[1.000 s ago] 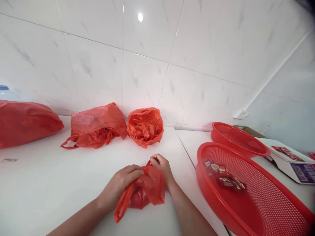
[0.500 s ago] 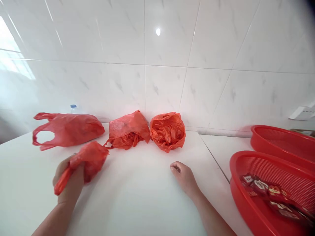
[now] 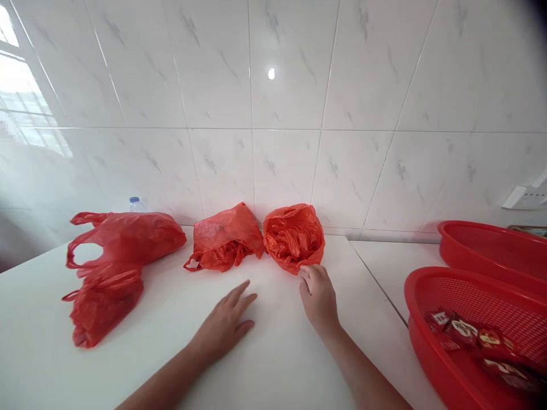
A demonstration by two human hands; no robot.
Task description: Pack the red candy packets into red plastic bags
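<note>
My left hand (image 3: 222, 327) is over the middle of the white table with its fingers spread and nothing in it. At the front rim of an open red plastic bag (image 3: 294, 242) is my right hand (image 3: 318, 299), its fingers loosely curved and the thumb a little apart. Whether its fingertips touch the bag is hard to see. That bag has crumpled red plastic inside. Beside it, a second red bag (image 3: 226, 228) lies on its side, its mouth showing more crumpled plastic. A small filled red bag (image 3: 106, 299) rests at the left, against a larger red carrier bag (image 3: 141, 239) with loop handles.
At the right stands a red mesh basket (image 3: 431, 341) holding several dark red printed packets (image 3: 464, 330). Another red basket (image 3: 453, 242) is behind it. A blue-capped bottle (image 3: 135, 204) shows behind the carrier bag. The tiled wall (image 3: 286, 171) closes off the table's back.
My left hand has let go of the small red bag, now lying at the left, and moved right with its fingers spread. My right hand has moved forward to the open bag's rim.
</note>
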